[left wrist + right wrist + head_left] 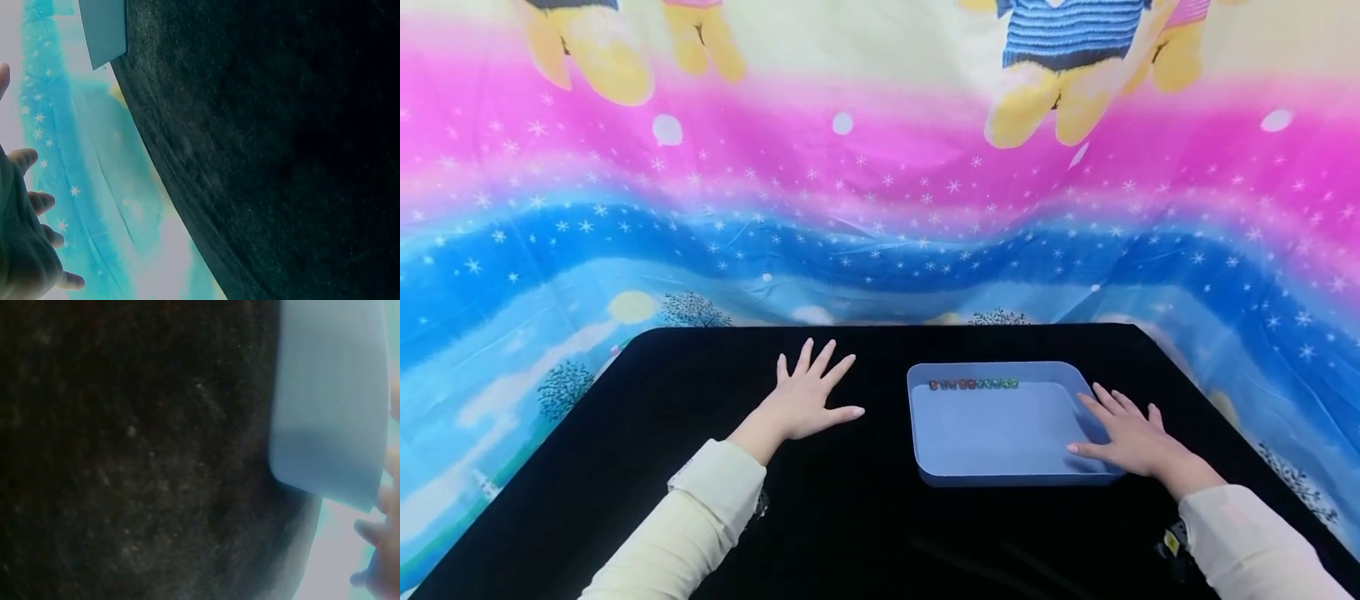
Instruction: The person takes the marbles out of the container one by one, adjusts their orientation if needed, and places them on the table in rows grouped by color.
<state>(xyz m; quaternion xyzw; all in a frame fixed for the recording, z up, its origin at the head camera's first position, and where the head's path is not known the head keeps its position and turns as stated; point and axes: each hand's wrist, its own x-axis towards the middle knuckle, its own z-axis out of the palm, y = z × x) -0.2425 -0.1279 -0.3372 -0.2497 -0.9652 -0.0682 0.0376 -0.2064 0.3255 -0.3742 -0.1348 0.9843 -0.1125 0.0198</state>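
A shallow blue-grey tray (992,433) lies on the black-covered table, right of centre. Along its far side runs a row of small beads (973,384), reddish at the left and green at the right. My left hand (801,400) is spread over the table to the left of the tray, holding nothing. Over the tray's right edge, my right hand (1131,433) has its fingers spread; whether it touches the rim I cannot tell. The left wrist view shows the left hand (28,231) at its edge, and the right wrist view shows the right hand (384,531) beside the tray wall (331,400).
Black cloth (850,533) covers the table. Behind it hangs a pink and blue curtain (880,183) printed with snowflakes and bears, reaching round both sides. A small dark device (1174,542) is at the right wrist.
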